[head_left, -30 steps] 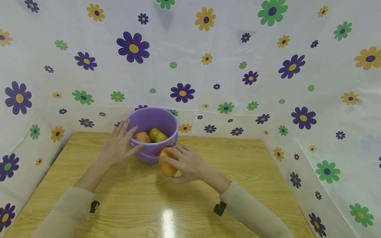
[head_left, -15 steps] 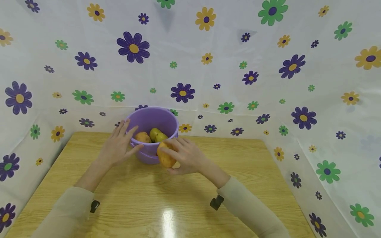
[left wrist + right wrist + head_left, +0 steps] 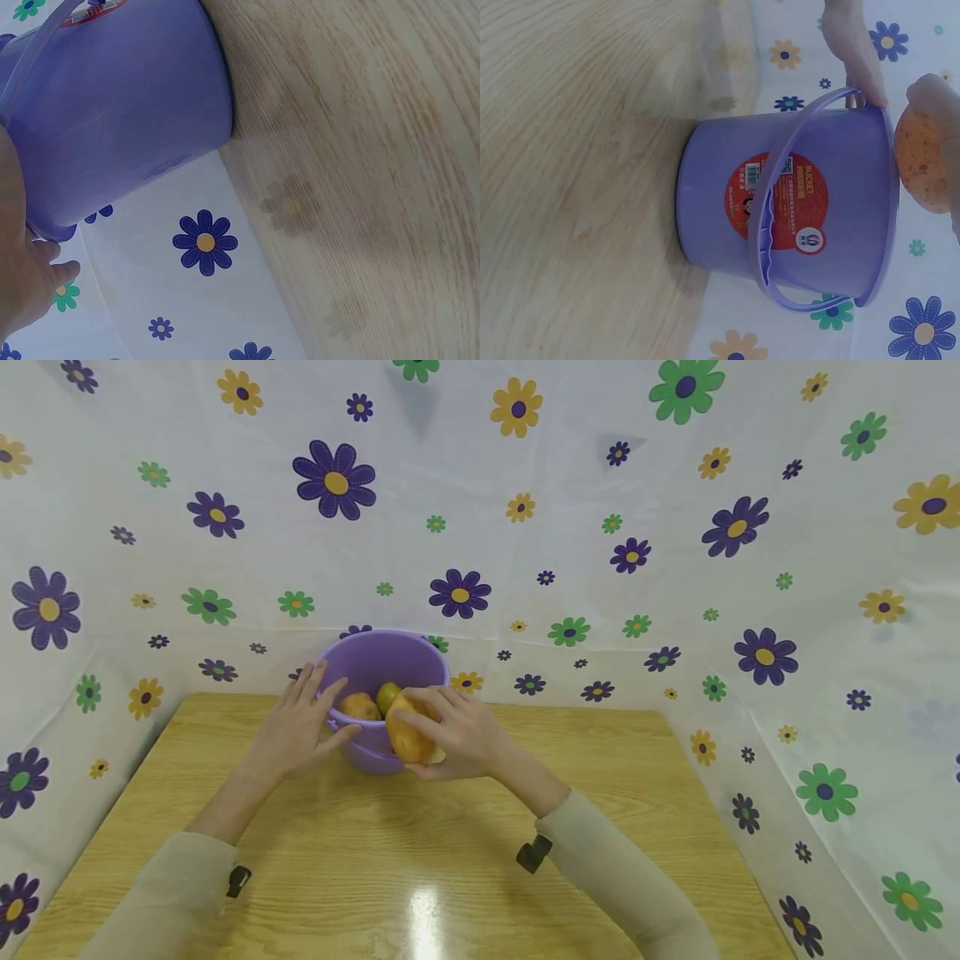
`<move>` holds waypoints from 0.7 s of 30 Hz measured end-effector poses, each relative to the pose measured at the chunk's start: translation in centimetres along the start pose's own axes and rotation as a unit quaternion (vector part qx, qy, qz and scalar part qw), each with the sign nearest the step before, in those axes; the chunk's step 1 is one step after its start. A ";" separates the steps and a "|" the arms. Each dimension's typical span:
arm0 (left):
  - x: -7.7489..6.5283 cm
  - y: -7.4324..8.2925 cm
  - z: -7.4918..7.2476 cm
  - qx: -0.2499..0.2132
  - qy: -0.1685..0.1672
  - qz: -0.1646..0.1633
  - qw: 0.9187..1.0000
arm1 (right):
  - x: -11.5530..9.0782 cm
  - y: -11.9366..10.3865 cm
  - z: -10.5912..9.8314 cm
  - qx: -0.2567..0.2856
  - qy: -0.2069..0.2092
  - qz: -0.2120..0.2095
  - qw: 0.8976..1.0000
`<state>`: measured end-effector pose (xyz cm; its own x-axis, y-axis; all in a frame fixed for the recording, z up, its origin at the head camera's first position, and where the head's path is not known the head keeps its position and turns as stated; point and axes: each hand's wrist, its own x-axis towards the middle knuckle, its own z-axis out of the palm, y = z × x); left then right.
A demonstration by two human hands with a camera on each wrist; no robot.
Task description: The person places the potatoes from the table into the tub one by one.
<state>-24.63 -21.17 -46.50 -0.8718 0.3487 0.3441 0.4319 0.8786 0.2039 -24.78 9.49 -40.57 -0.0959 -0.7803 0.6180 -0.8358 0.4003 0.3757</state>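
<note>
A purple bucket point(image 3: 371, 752) stands upright on the table, its mouth tipped toward my view. Inside lie an orange-brown round fruit point(image 3: 359, 706) and a green, pear-like fruit point(image 3: 387, 697), the latter partly hidden. My right hand point(image 3: 461, 735) grips a speckled yellow-orange oval fruit point(image 3: 408, 731) at the near rim; the right wrist view shows this fruit point(image 3: 921, 159) just above the bucket's mouth. With fingers spread and fairly straight, my left hand point(image 3: 296, 727) rests against the bucket's left rim. Part of that hand point(image 3: 30, 277) shows beside the bucket in the left wrist view.
The wooden table point(image 3: 360, 877) reaches back to a white sheet point(image 3: 480, 477) printed with flowers, which hangs behind and at both sides. On the bucket's near side hangs its purple handle point(image 3: 769, 202), in front of a red label point(image 3: 806, 199).
My right hand has lifted the yellow-orange fruit up and leftward from in front of the bucket to its near rim, now covering part of the green fruit. My left hand has stayed put.
</note>
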 end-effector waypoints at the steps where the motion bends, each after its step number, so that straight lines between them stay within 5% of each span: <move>1: 0.0 0.0 0.0 0.000 0.000 0.000 1.000 | 0.1 0.1 0.1 0.000 0.000 0.000 1.000; 11: 0.0 0.0 0.1 -0.001 0.000 0.000 1.000 | 1.3 1.2 0.2 -0.007 -0.004 0.007 1.000; 21: 0.0 0.1 0.0 -0.004 -0.003 -0.002 1.000 | 2.0 1.9 0.3 0.047 -0.015 0.045 0.998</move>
<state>-24.63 -21.12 -46.46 -0.8746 0.3480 0.3377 0.4308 0.8772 0.2118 -26.71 8.50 -38.86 -0.1871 -0.7580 0.6248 -0.8700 0.4232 0.2529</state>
